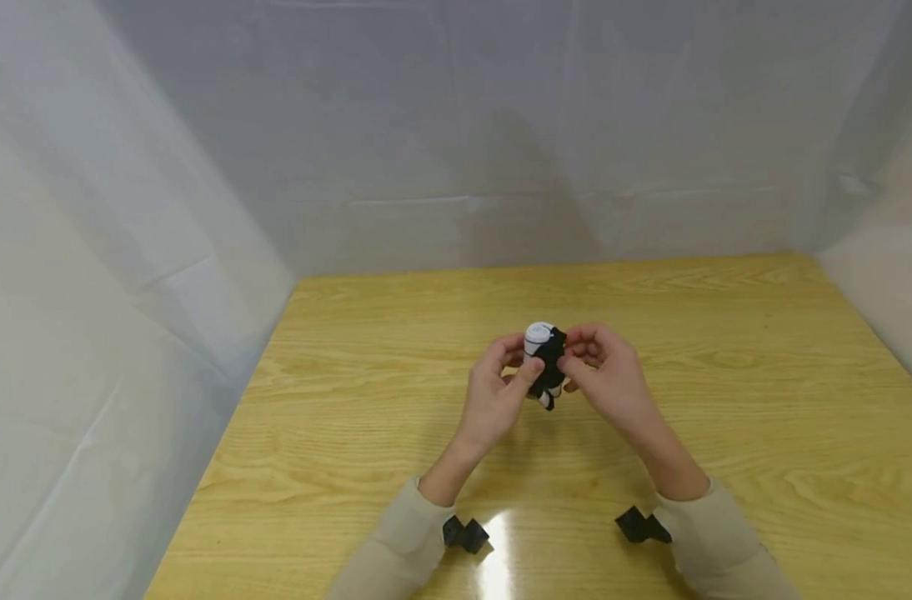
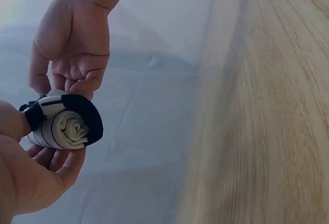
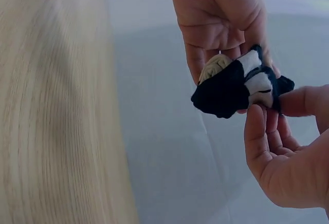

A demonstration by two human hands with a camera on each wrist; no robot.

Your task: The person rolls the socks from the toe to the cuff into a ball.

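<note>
Above the wooden surface (image 1: 396, 350), the left hand (image 1: 495, 398) cradles a rolled striped sock (image 1: 543, 357) while the right hand (image 1: 608, 375) pinches its black cuff; both grips curl closed. A firm roll should keep the cuff stretching evenly.

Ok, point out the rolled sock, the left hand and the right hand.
rolled sock (image 2: 66, 124): left wrist view, its rolled end.
left hand (image 1: 493, 392): head view, its back.
right hand (image 1: 609, 375): head view, its back.
</note>
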